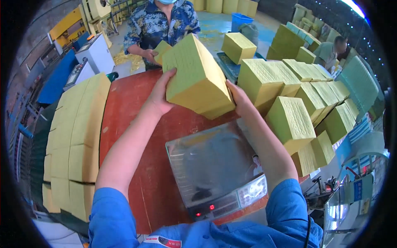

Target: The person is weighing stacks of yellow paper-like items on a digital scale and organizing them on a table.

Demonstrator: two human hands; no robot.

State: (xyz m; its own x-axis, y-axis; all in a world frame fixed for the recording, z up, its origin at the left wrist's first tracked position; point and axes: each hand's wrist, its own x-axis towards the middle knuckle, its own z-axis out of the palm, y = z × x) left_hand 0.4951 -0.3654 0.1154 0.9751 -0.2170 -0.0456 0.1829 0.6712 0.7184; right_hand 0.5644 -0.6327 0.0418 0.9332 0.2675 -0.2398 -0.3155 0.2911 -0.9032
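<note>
Between my two hands is a thick block of stacked yellow paper [188, 76], raised and tilted above the red table [136, 124]. My left hand [162, 93] grips its left side, fingers partly hidden behind it. On the opposite side, my right hand [240, 98] presses against the block with its thumb along the edge. Below my forearms lies a digital weighing scale [215, 161] with a bare metal platform and a lit red display. Across the table, a person in a camouflage-patterned shirt holds a smaller yellow paper stack [163, 49] in one hand [149, 56].
Several yellow paper blocks [291, 120] stand in rows on the right. A long wall of similar blocks [72, 124] lines the left table edge. Farther off are a single block [239, 43] on a blue tray, a blue bin [240, 20] and a seated person [328, 53].
</note>
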